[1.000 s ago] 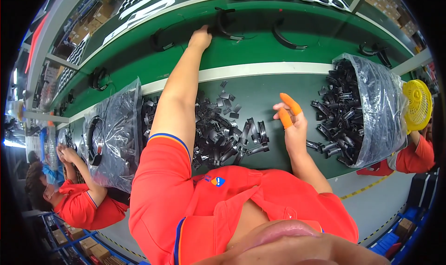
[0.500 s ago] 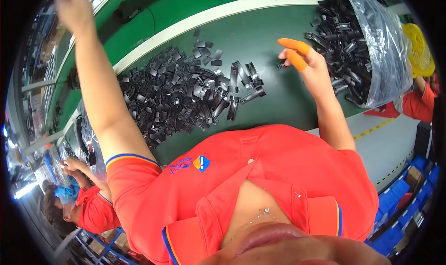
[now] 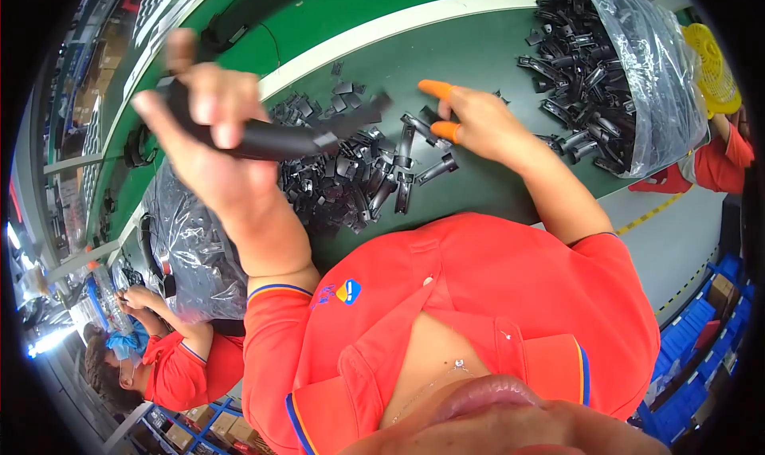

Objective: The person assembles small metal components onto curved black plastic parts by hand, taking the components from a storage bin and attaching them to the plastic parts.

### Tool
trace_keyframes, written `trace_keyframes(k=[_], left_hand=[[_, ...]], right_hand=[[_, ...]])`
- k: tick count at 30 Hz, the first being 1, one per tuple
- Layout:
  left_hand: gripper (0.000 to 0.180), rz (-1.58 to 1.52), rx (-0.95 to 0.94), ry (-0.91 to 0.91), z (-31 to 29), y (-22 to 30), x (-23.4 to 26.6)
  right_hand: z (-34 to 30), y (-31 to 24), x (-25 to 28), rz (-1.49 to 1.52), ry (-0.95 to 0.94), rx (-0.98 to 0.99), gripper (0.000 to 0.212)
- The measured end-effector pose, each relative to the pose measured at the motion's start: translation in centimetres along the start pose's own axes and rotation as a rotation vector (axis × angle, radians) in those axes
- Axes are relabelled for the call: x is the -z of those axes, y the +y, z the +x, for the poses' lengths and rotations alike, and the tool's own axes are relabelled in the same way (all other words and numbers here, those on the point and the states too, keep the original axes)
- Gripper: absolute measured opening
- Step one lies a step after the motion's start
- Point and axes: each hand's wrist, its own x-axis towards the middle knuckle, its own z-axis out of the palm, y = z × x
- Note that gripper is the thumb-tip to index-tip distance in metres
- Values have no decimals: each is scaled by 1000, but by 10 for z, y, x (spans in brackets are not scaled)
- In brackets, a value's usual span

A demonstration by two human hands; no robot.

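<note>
My left hand (image 3: 219,128) is raised over the left side of the bench, its fingers wrapped round a long, curved black piece (image 3: 279,139). Motion blurs both, so the piece's kind is unclear. Its far end reaches over a heap of small black plastic parts (image 3: 327,180). Orange finger covers sit on two fingers of my right hand (image 3: 486,124), which is open beside the heap. The covered fingers are apart, pointing left, close to several longer black clip-like parts (image 3: 406,144). A small dark part (image 3: 500,96) shows just beyond this hand.
A clear plastic bag (image 3: 637,80) spills black parts (image 3: 586,80) onto the green bench (image 3: 470,192) at right, with a yellow basket (image 3: 709,68) behind it. Another plastic bag (image 3: 195,240) stands at left, near a co-worker in red (image 3: 187,367). A white rail (image 3: 414,15) crosses the bench.
My left hand has come back from the far upper left toward me, now with the curved black piece in it. My right hand has moved left, to the longer parts.
</note>
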Motion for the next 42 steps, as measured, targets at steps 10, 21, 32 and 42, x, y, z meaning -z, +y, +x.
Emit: trace_keyframes(k=[10,21,32,42], left_hand=[[31,238,414,193,-41,-66,-3],[37,189,515,157,-43,-76,5],[55,241,557,113,-37,-70,1],[52,246,563,137,-39,-72,-6]], right_hand=[[1,38,87,1314,733,-41,23],[-6,-58,46,1372,243,-22,21],[5,-60,32,1343,272,46,22],[0,-64,22,1354,356,121,22]])
